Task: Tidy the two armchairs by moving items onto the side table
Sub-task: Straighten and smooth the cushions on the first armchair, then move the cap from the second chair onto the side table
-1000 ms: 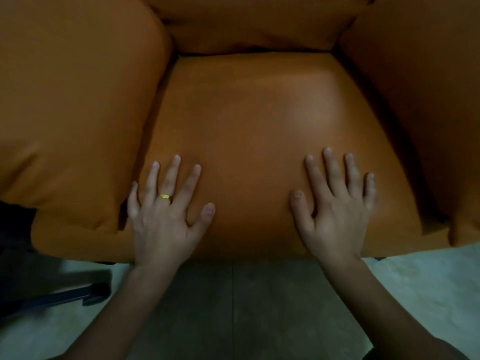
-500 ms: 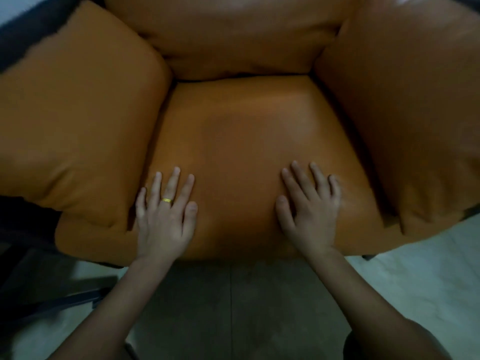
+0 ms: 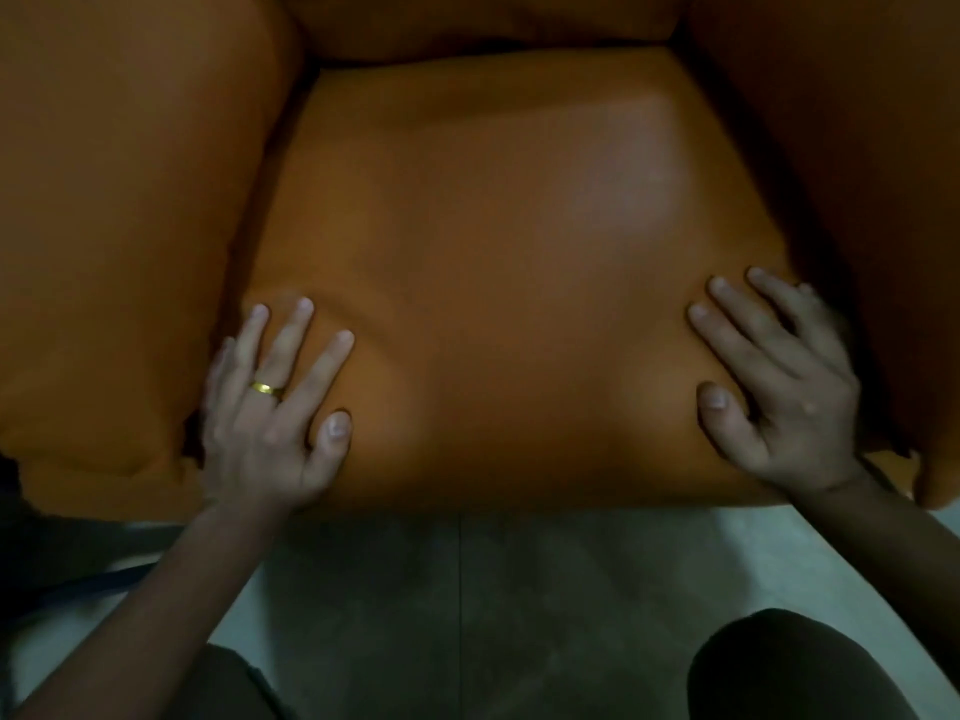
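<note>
Orange leather fills the frame: the armchair seat cushion (image 3: 498, 262) lies bare, and we see no loose item on it to carry to the side table, which is out of view. Our left hand (image 3: 270, 413) rests flat at the lower left of the cushion, fingers spread and grasping nothing, beside the left armrest (image 3: 119, 210). Our right hand (image 3: 779, 387) lies flat at the lower right, equally released, against the right armrest (image 3: 852, 174). Both press the cushion's front edge, its long axis running across the frame; neither hand is nearer anything. We judge this chair cleared.
</note>
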Action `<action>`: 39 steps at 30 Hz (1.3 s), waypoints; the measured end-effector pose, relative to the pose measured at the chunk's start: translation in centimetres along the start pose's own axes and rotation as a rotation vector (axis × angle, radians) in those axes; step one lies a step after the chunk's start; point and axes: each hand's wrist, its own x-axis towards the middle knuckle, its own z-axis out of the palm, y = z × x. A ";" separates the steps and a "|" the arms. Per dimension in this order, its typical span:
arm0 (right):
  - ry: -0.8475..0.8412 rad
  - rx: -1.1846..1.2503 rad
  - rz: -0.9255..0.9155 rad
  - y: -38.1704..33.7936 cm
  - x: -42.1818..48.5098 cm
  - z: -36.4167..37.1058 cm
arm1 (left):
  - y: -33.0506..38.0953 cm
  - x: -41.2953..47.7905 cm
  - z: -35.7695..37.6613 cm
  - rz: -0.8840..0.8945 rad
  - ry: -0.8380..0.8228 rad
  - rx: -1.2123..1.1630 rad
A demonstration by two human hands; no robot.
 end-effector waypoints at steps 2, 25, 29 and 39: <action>0.021 0.000 -0.020 0.2 0.0 0.1 | -0.4 -0.2 0.5 0.030 0.043 0.002; -0.764 0.561 1.161 -12.4 6.3 -13.4 | 9.3 2.7 -21.8 -0.379 -0.961 -0.062; -0.808 0.556 1.236 -18.0 6.9 -24.2 | 11.5 2.1 -31.8 -0.506 -1.041 -0.145; -0.738 0.507 1.426 -26.3 7.5 -49.9 | 18.1 5.3 -50.6 -0.628 -1.100 -0.677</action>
